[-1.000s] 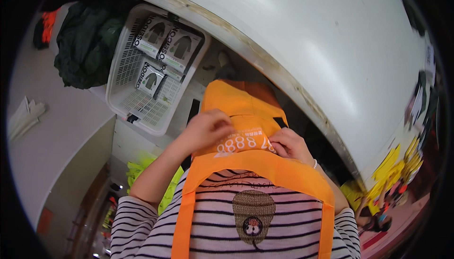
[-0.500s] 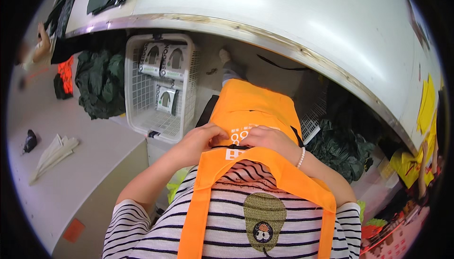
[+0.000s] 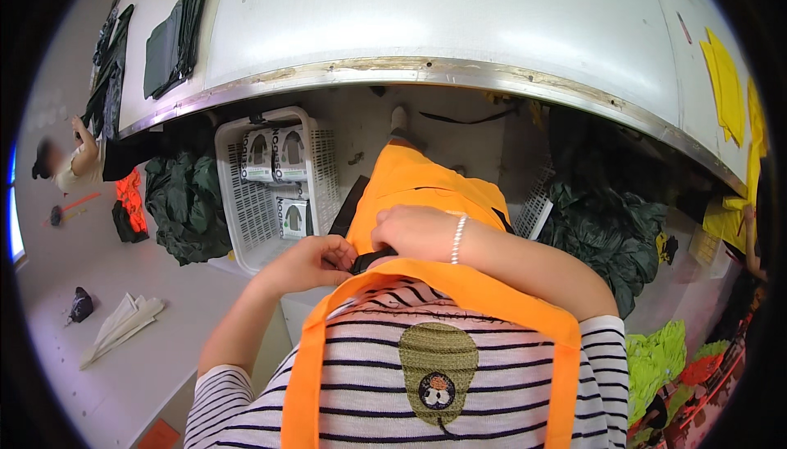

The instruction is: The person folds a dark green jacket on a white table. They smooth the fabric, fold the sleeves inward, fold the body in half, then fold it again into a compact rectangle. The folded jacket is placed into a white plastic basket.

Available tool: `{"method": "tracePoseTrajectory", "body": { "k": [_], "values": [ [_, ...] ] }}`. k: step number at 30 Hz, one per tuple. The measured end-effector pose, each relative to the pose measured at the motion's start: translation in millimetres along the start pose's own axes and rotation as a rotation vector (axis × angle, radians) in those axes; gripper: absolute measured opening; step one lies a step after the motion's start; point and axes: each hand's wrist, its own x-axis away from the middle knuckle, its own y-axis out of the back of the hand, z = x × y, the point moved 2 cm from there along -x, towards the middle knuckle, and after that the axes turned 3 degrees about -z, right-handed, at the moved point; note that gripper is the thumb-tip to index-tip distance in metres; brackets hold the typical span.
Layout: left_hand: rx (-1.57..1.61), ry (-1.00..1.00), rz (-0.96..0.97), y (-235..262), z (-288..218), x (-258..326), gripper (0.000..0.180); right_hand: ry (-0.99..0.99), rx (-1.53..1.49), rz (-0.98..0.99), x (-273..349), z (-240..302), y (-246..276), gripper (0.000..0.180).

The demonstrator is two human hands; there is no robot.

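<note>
I am wearing an orange apron over a striped shirt. Both my hands are at its waist, on the left side. My left hand has its fingers curled in a pinch at one end of a short black strap. Reaching across from the other side, my right hand, with a beaded bracelet at the wrist, closes over the strap's other end. Its fingertips are partly hidden, and whether the strap has a buckle I cannot tell.
A long white table curves across ahead. Below it stands a white basket with several packets. Dark green bundles lie left and right. A folded dark stack and yellow pieces are on the table. Another person stands far left.
My hands have moved left along the apron's waist, the right one crossing over my front. The black strap now shows between them. The view has tilted up a little.
</note>
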Motion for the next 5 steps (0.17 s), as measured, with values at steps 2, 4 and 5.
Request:
{"method": "tracePoseTrajectory", "body": {
  "k": [2,4,5],
  "values": [
    [0.004,-0.012,-0.021,-3.8,-2.2,-0.3,0.023,-0.019,-0.142,-0.296,26.8,8.0,43.7,0.025],
    [0.052,-0.023,-0.05,-4.2,3.8,-2.8,0.021,0.022,-0.57,-0.811,60.6,10.7,95.6,0.02],
    [0.073,-0.026,-0.047,-3.7,9.5,-6.0,0.02,0.016,-0.576,-0.818,61.7,11.6,93.0,0.02]
  ]
}}
